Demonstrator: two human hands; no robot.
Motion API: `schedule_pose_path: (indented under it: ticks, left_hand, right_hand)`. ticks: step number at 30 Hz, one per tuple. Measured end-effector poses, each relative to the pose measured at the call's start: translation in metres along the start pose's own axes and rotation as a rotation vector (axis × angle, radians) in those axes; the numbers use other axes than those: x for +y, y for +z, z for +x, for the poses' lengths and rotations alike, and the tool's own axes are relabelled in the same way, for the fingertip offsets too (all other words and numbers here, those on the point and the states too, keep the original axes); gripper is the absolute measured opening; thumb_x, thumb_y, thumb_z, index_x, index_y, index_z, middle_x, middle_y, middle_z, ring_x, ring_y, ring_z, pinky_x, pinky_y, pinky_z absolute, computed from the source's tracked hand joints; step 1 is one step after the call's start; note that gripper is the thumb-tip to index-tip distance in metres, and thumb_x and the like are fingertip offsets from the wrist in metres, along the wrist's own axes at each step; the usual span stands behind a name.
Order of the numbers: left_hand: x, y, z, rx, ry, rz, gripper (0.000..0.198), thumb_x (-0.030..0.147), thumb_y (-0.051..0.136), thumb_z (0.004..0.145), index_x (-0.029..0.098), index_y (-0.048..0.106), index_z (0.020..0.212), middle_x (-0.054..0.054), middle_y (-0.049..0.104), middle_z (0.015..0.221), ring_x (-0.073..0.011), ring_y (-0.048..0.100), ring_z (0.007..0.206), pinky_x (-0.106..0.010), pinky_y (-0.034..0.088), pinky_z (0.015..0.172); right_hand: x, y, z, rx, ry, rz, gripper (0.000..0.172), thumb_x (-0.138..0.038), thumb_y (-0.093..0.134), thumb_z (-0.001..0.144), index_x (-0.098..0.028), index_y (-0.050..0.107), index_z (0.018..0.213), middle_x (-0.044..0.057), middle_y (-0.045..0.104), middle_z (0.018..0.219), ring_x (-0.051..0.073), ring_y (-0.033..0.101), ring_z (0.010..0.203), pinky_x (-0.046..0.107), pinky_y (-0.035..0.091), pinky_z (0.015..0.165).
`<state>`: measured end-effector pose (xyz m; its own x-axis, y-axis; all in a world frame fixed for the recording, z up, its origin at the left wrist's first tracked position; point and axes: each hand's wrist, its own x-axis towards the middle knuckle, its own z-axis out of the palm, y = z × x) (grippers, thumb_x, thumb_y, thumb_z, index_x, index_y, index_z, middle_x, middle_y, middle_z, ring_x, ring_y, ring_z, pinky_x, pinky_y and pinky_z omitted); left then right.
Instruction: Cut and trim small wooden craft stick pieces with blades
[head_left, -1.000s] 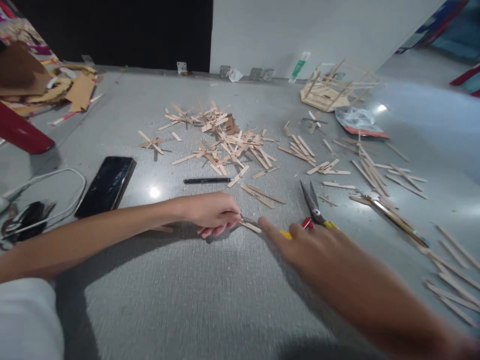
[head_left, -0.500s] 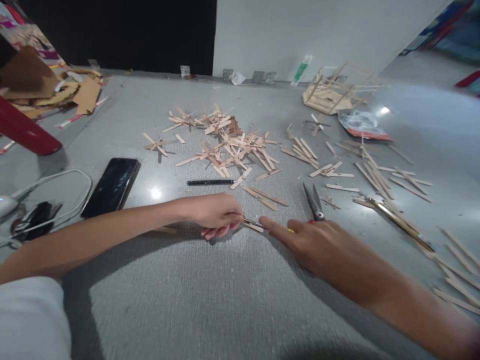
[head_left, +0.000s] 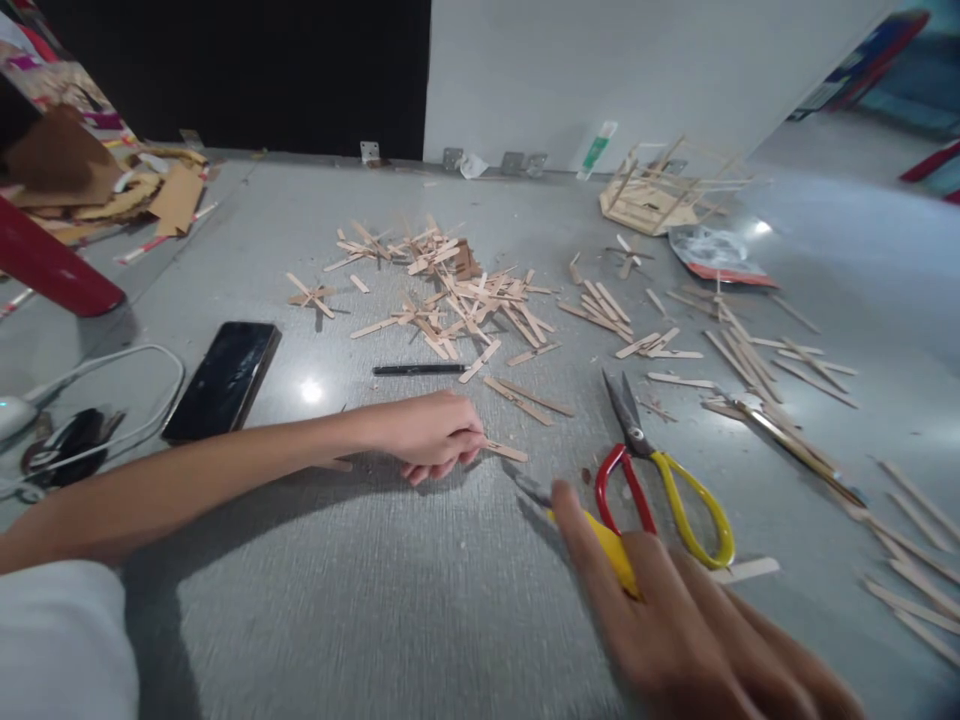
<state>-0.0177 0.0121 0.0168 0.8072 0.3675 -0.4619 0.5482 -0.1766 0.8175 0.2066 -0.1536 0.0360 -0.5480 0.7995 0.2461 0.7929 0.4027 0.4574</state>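
My left hand is closed around a wooden craft stick, whose flat end sticks out to the right just above the table. In my right hand is a yellow-handled utility knife, its blade smeared by motion and pointing up-left, apart from the stick. Scissors with one red and one yellow handle lie beyond my right fingers, blades parted and pointing away. A loose craft stick lies beside the yellow handle.
A pile of craft sticks lies ahead, with a black pen in front. A phone, keys and a white cable are left. More sticks, a plastic packet and a stick frame are right.
My right hand has drawn back toward me and to the right with the knife, away from the craft stick. The scissors' handles have come into view. My left hand stays in place.
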Motion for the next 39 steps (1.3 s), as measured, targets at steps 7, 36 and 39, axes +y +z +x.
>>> schedule_pose_path:
  ticks: [7, 36, 39]
  left_hand:
    - [-0.002, -0.003, 0.0, -0.034, 0.039, -0.019, 0.03, 0.02, 0.042, 0.099, 0.016, 0.051, 0.071, 0.002, 0.059, 0.052, -0.009, 0.056, 0.035, -0.015, 0.041, 0.035]
    - [0.0, -0.004, 0.001, -0.06, 0.037, -0.028, 0.034, 0.02, 0.038, 0.102, 0.018, 0.047, 0.069, 0.003, 0.057, 0.053, -0.0078, 0.054, 0.035, -0.015, 0.041, 0.034]
    - [-0.003, -0.004, 0.001, -0.067, 0.048, -0.044, 0.033, 0.022, 0.038, 0.102, 0.018, 0.049, 0.071, 0.003, 0.057, 0.053, -0.0079, 0.054, 0.035, -0.015, 0.04, 0.033]
  right_hand:
    - [0.015, 0.027, 0.006, -0.029, -0.076, 0.13, 0.069, 0.01, 0.043, 0.073, -0.011, 0.056, 0.137, 0.005, 0.072, 0.085, 0.017, 0.067, 0.061, 0.026, 0.051, 0.048]
    - [0.016, 0.051, 0.013, 0.079, -0.131, 0.243, 0.056, 0.01, 0.031, 0.083, -0.007, 0.051, 0.133, 0.002, 0.067, 0.079, 0.015, 0.066, 0.056, 0.026, 0.05, 0.046]
    - [0.022, 0.052, 0.016, 0.047, -0.169, 0.251, 0.057, 0.01, 0.034, 0.08, -0.008, 0.052, 0.132, 0.001, 0.065, 0.076, 0.015, 0.066, 0.057, 0.025, 0.048, 0.046]
